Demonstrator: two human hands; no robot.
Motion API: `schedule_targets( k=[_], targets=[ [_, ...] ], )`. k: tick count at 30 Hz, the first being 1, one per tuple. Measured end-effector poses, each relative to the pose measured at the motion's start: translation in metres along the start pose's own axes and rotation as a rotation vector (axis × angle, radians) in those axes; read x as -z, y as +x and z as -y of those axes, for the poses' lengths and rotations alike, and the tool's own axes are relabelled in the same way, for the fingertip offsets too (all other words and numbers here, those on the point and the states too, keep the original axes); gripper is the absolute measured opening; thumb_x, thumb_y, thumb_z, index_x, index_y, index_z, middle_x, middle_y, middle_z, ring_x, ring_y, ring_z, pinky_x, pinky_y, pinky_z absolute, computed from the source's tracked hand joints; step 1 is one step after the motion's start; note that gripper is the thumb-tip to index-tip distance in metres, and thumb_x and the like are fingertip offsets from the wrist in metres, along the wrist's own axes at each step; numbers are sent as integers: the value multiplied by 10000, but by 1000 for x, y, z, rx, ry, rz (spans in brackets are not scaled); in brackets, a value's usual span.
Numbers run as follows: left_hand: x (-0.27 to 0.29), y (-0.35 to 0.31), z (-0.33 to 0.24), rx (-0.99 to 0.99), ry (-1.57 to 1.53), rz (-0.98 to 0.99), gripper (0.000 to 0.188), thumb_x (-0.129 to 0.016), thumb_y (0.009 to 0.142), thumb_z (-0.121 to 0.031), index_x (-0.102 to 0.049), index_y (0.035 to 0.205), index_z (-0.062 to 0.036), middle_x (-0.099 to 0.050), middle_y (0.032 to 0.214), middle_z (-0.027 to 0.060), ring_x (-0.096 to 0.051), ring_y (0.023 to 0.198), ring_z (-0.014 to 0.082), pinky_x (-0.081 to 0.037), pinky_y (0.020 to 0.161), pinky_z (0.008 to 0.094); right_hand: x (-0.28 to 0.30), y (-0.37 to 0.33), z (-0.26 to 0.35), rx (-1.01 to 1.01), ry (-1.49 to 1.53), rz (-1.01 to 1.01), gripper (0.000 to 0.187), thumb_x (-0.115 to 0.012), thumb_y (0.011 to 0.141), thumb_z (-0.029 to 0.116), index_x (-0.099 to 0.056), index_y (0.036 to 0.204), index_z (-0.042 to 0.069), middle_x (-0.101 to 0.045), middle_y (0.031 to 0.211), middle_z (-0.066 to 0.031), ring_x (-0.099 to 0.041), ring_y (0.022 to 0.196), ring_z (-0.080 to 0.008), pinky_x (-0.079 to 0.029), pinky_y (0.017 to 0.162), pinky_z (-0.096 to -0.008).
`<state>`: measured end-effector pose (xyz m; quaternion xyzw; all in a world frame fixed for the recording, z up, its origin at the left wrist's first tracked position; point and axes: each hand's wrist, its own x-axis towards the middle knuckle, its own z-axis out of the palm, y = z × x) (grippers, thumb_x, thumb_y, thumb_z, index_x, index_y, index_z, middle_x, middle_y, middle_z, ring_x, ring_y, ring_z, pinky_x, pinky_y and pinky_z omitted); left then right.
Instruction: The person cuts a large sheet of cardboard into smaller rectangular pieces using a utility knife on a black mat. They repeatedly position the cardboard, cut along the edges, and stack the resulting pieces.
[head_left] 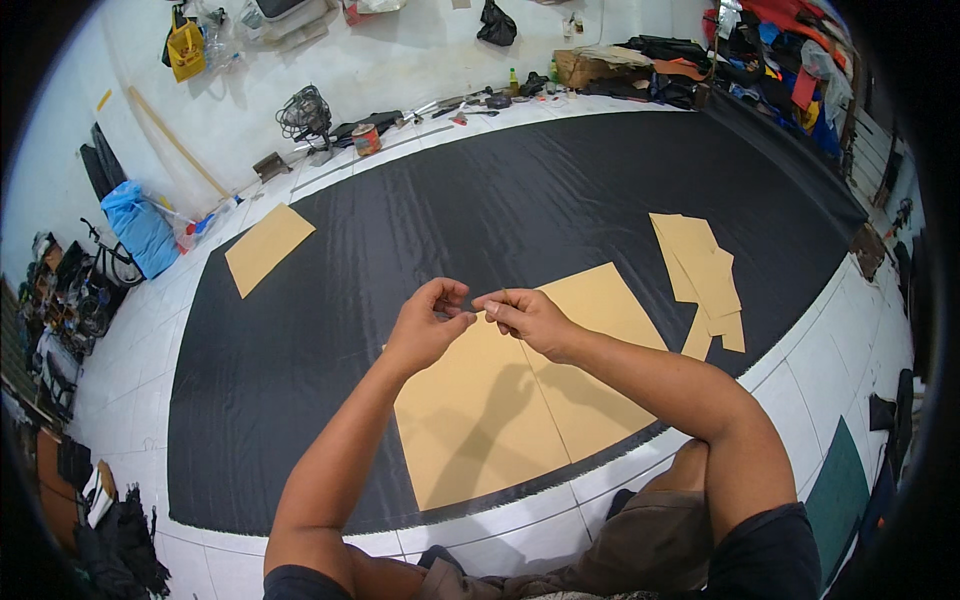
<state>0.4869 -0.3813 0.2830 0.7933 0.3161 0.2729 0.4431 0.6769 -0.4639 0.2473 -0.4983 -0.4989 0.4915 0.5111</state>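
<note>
My left hand [432, 322] and my right hand [528, 320] meet fingertip to fingertip above a large tan card sheet [455, 455]. The right hand's thumb and fingers are pinched; anything between them is too small to make out. On the left hand the fingers curl, with a gap between them and the thumb, and no held thing shows. A straight line splits the tan area beneath; whether it is a fold or two sheets side by side, I cannot tell. The card lies on black sheet material [400, 235] spread over the floor, close to my bent leg.
Smaller tan card pieces [705, 265] overlap at the right, and another card piece [270, 248] lies at the far left. Along the back wall stand a fan [305, 115], a can [366, 140] and scattered tools. Piled bags and cloth [790, 60] fill the back right corner.
</note>
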Motion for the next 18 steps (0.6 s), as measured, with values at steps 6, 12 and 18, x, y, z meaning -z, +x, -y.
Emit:
schedule_targets(
  k=[6,12,18],
  targets=[
    [5,-1,-6,-31,4,105,339,-758,871,-173,-622,1148,-33,-646,1079,66,-634,959,147,-529,832,306,5,-1,3,-72,189,162,332,-661,989,328,-685,1163,46,-548,787,42,-460,691,-61,-389,623,-211],
    [12,-1,-16,-138,-14,164,258,-760,884,-214,-701,1076,-52,-644,1067,45,-639,939,136,-523,811,295,11,1,0,-38,199,119,373,-707,949,378,-680,1084,31,-526,744,45,-432,658,-57,-365,589,-216],
    [14,-2,-22,-95,30,181,255,-760,887,-232,-730,1090,-81,-633,1072,37,-638,940,136,-518,811,283,11,5,0,51,-122,-25,357,-718,941,374,-678,1099,56,-616,805,32,-527,739,-88,-437,659,-269]
  ],
)
